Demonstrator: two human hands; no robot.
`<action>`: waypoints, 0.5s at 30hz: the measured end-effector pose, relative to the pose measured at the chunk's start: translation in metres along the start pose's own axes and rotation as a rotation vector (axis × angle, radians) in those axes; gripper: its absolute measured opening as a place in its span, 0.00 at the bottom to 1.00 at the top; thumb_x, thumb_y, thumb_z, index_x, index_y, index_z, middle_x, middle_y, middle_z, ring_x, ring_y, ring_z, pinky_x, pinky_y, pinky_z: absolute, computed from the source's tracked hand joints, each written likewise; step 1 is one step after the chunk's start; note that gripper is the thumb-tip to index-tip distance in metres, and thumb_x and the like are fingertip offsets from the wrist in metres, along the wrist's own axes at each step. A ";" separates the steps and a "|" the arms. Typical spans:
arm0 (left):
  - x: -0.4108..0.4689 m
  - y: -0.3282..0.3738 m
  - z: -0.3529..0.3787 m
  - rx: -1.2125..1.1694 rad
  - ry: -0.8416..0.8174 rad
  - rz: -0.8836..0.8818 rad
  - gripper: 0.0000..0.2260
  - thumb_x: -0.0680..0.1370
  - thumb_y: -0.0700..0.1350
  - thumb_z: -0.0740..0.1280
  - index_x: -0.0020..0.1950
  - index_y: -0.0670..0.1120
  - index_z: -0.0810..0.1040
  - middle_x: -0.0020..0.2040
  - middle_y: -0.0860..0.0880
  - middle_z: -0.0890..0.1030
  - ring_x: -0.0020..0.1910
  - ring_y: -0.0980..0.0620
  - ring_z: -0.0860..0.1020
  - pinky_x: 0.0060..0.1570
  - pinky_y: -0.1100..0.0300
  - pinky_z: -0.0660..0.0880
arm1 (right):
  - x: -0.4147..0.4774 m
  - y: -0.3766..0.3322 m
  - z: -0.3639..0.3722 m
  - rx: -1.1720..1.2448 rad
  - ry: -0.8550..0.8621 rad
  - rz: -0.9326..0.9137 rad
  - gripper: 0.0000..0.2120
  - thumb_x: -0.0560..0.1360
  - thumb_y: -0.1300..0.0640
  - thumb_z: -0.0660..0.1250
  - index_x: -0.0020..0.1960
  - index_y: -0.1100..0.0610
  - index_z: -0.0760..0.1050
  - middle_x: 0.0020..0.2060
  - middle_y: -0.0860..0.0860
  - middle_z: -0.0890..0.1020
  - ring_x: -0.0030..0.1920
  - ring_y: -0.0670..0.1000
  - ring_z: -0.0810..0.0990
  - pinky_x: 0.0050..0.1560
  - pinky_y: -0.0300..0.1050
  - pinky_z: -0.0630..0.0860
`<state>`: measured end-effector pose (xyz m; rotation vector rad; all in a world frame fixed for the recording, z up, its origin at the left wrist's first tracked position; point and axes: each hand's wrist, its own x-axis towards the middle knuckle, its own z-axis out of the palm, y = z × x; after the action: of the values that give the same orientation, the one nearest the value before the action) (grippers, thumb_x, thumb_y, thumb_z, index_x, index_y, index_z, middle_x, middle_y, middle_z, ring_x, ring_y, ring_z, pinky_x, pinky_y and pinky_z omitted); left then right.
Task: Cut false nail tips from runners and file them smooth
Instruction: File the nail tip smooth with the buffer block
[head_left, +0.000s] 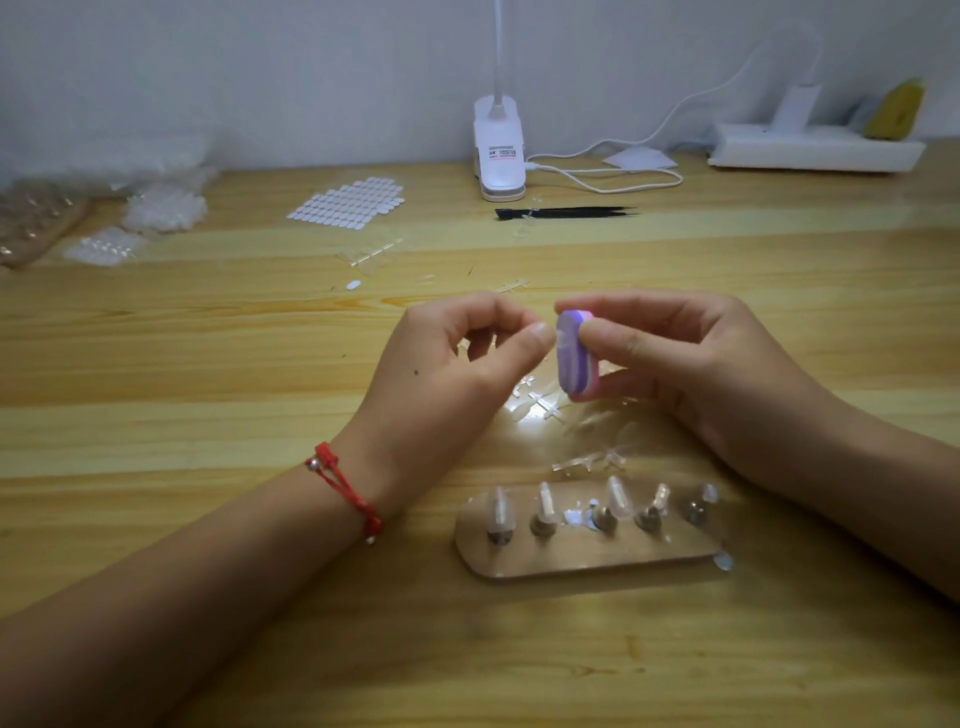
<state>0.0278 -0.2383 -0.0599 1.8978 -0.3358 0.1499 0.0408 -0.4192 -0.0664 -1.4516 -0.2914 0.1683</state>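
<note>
My right hand (691, 364) grips a small purple and pink file block (574, 358) between thumb and fingers, above the table's middle. My left hand (457, 358) pinches a small clear nail tip (557, 338) with thumb and forefinger, pressed against the block's purple face; the tip is barely visible. Loose clear runners and cut tips (540, 405) lie on the table under my hands. In front of me a wooden holder board (587, 551) carries several metal pegs, with clear nail tips (501, 506) on some.
Black tweezers or scissors (566, 212) lie at the back, near a white clip lamp (497, 150) with its cable. A sheet of adhesive tabs (348, 203) and bags of nail tips (161, 208) sit at the back left. A white power strip (815, 148) is back right.
</note>
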 end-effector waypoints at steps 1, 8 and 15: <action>-0.001 0.000 0.000 0.019 -0.028 -0.002 0.07 0.75 0.42 0.70 0.36 0.46 0.79 0.30 0.56 0.72 0.27 0.61 0.66 0.31 0.72 0.62 | 0.000 0.001 0.000 -0.004 0.006 -0.002 0.12 0.66 0.55 0.72 0.49 0.54 0.85 0.41 0.53 0.86 0.40 0.48 0.84 0.40 0.38 0.79; 0.000 0.000 0.003 0.037 -0.070 -0.013 0.08 0.75 0.41 0.70 0.35 0.47 0.79 0.29 0.57 0.71 0.27 0.61 0.65 0.29 0.72 0.61 | 0.001 0.003 -0.003 -0.116 -0.028 -0.007 0.12 0.67 0.52 0.73 0.50 0.50 0.85 0.45 0.52 0.87 0.46 0.49 0.83 0.47 0.42 0.80; 0.001 0.000 0.002 0.029 -0.062 -0.012 0.07 0.75 0.42 0.70 0.36 0.46 0.80 0.29 0.58 0.72 0.28 0.61 0.65 0.30 0.72 0.62 | 0.002 0.005 -0.003 -0.161 -0.034 -0.039 0.10 0.69 0.52 0.71 0.50 0.48 0.85 0.46 0.52 0.86 0.48 0.50 0.82 0.55 0.44 0.78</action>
<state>0.0289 -0.2401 -0.0605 1.9352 -0.3655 0.0887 0.0435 -0.4207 -0.0719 -1.6021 -0.3681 0.1404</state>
